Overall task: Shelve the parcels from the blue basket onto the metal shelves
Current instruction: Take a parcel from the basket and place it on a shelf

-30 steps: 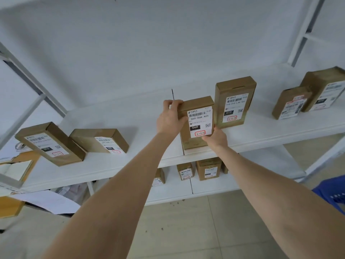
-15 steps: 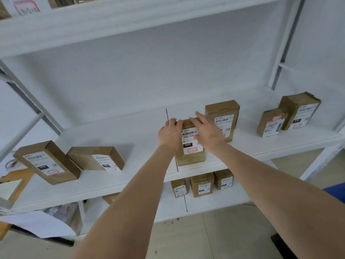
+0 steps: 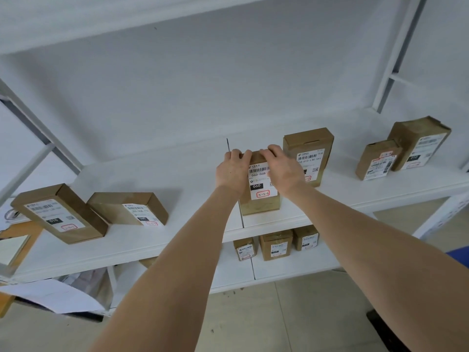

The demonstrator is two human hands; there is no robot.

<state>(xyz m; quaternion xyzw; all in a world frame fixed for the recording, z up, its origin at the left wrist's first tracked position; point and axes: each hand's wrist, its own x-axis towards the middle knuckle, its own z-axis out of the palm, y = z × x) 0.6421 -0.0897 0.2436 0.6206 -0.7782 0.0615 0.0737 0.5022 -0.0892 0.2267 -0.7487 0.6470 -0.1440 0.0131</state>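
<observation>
On metal shelf (image 3: 177, 179), by seam: upright parcel (image 3: 261, 207) gripped at top edge by left hand (image 3: 232, 171) and right hand (image 3: 285, 168); right moved up from bottom corner held second ago.

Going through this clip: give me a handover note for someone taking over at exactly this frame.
Left hand grips the top left corner of the 060 parcel.
Right hand curls over its top edge.
The parcel stands upright on the middle shelf, just left of a taller parcel.
Done: two parcels at the shelf's left end, two at its right, three on the lower shelf.
Left: let go, then probably fetch more from the blue basket; only a sliver shows at the right edge, contents unseen.
</observation>
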